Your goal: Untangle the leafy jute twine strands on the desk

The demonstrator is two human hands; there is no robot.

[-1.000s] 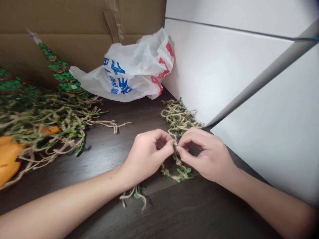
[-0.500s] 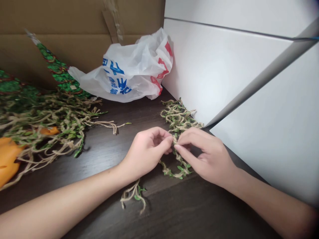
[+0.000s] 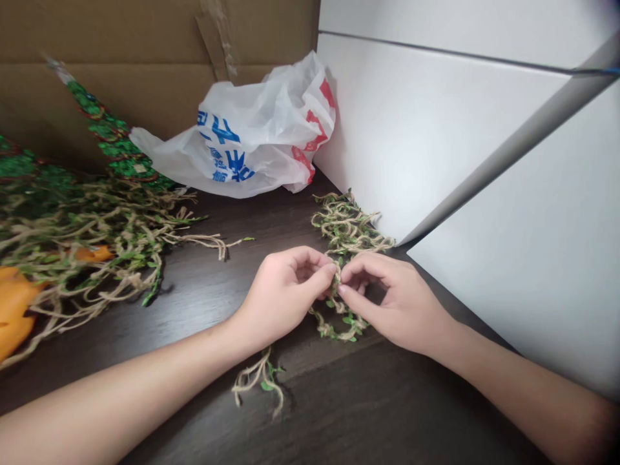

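Both my hands pinch a jute twine vine with small green leaves at one spot above the dark wood table. My left hand holds it between thumb and fingertips, and my right hand grips it from the other side. The fingertips nearly meet, hiding the pinched spot. A loop of the vine hangs below my hands, while a bunched length lies beyond them. A loose frayed end lies under my left wrist.
A large tangle of twine vine with green sequin strips and an orange piece lies at left. A crumpled white plastic bag leans on cardboard. White panels rise at right.
My hands have drawn slightly closer together around the vine, and the loop beneath them has shifted up a little. The view has also moved slightly.
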